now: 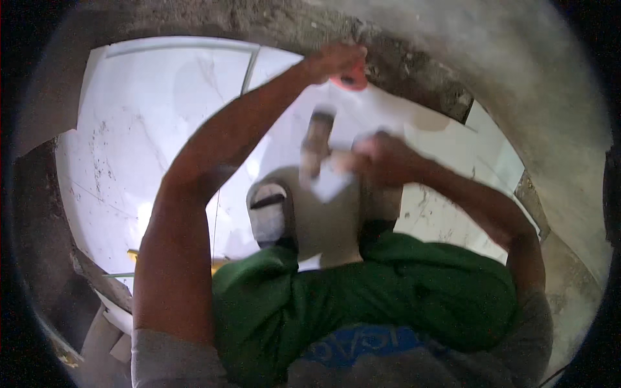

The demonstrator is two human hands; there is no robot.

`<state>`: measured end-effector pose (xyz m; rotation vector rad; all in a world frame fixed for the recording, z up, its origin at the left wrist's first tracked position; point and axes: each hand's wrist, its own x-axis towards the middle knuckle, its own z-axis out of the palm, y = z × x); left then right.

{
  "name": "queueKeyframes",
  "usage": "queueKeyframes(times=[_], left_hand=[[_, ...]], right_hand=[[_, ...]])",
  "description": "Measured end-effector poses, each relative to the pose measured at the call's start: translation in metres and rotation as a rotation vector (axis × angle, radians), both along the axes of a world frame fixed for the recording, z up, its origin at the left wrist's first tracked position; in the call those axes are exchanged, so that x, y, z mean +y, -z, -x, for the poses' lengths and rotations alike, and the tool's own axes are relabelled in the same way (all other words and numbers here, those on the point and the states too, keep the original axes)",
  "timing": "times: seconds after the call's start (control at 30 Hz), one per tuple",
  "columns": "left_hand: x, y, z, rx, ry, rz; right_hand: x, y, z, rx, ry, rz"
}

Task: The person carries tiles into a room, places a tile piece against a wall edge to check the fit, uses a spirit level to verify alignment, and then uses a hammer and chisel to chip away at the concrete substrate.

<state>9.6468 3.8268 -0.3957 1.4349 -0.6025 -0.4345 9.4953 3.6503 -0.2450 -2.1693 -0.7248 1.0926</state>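
Note:
My right hand (386, 160) is closed round the handle of a mallet, held over the pale tiles in front of my knees. The mallet's brownish head (317, 143) has a dark end and is smeared by motion. Stretched out to the far side, my left hand (339, 61) is closed on a red-orange tool (352, 79) with a dark spot. Its exact kind is unclear, and my fingers cover part of it. That tool is at the far edge of a glossy white tile (278, 71), beside a rough strip of cement.
A sandalled foot (268, 216) rests on the floor below the mallet. White veined tiles (155, 116) with dark specks spread to the left. Rough cement (420, 71) borders the far edge, and a grey concrete surface (543, 77) curves along the right. Something yellow (133, 255) lies at lower left.

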Motion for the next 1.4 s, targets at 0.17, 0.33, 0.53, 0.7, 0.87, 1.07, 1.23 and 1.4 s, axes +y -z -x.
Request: queueKeyframes(times=[0.17,0.33,0.53,0.7,0.87,1.07,1.23,1.4], left_hand=[[-0.002,-0.02,0.005,0.234,-0.008,0.016],[-0.008,-0.023,-0.018,0.405,0.07,-0.146],[0.0,0.004,-0.016,-0.013,0.126,-0.159],[-0.012,-0.014,-0.016,0.379,0.028,0.012],[-0.011,-0.001,-0.02,0.557,-0.112,-0.087],[0.0,-0.013,0.01,-0.2,0.145,-0.183],[-0.009,-0.029,0.01,0.02,0.193,-0.388],[0.002,-0.008,0.01,-0.608,0.197,-0.44]], right_hand=[[0.005,-0.018,0.013,-0.038,-0.281,0.037],[-0.013,0.003,-0.041,-0.118,0.14,0.115],[0.005,-0.018,0.02,-0.015,-0.289,0.038],[-0.018,0.004,-0.053,0.011,0.212,-0.023],[0.002,-0.014,-0.019,0.043,0.018,-0.022],[-0.01,-0.025,0.026,0.1,-0.151,0.032],[-0.022,-0.028,0.019,0.054,-0.035,0.178],[-0.008,-0.027,0.029,-0.092,-0.172,0.094]])
